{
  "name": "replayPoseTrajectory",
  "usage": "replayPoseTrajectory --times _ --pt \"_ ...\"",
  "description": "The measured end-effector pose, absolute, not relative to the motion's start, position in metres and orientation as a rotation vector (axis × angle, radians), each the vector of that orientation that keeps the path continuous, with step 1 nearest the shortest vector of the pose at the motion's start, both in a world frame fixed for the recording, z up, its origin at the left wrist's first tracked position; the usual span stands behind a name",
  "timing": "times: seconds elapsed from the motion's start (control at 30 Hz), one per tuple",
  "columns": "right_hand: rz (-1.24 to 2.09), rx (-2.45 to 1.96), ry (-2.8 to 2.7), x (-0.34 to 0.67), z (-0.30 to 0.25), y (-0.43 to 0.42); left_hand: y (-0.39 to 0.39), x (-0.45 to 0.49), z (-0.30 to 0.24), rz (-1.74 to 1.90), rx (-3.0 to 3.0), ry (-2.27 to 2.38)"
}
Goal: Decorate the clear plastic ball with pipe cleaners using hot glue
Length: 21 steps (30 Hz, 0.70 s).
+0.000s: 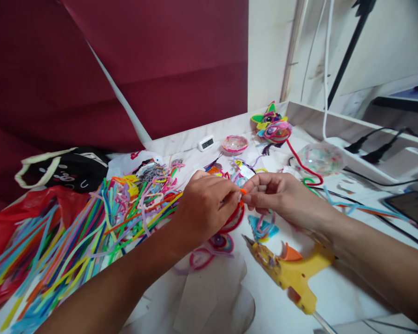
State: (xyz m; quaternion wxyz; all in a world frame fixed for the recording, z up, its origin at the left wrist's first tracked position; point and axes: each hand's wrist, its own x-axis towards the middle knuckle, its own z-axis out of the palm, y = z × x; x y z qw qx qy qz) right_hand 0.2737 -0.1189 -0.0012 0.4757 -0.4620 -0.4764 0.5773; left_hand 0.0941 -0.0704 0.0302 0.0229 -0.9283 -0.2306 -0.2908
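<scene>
Between my two hands is a small orange piece (243, 191), which looks like a bit of pipe cleaner. My left hand (207, 204) pinches it from the left, the fingers mostly hidden behind the back of the hand. Thumb and fingertips of my right hand (278, 195) close on it from the right. Just below lie a red pipe-cleaner loop (235, 220) and a purple-and-pink coiled shape (221, 242). A blue fan-shaped piece (264, 228) lies beneath my right hand. Nearer to me rests a yellow glue gun (294, 273), its nozzle pointing up-left.
Many loose colourful pipe cleaners (76, 246) cover the left side, partly on a red plastic bag (68, 204). At the back stand a small digital clock (205, 143), a pink-rimmed clear bowl (234, 144) and a colourful pipe-cleaner figure (273, 125). A power strip (355, 160) and phone (409, 208) lie right.
</scene>
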Motion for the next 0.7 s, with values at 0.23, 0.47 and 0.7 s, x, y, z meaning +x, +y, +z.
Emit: replayPoseTrajectory --times 0.23,0.47,0.7 --pt "1.368 -1.116 -1.179 0.2738 -0.0035 -0.1189 -0.0710 0.0947 0.0318 -0.794 -2.824 -0.647" --pt "1.269 -0.999 -1.166 0.2686 -0.0015 -0.1223 -0.0711 0.0977 0.0333 -0.668 -2.731 -0.598" --pt "1.198 -1.014 -1.196 0.2647 -0.0057 -0.1210 -0.0715 0.0991 0.0291 -0.746 -2.710 -0.591"
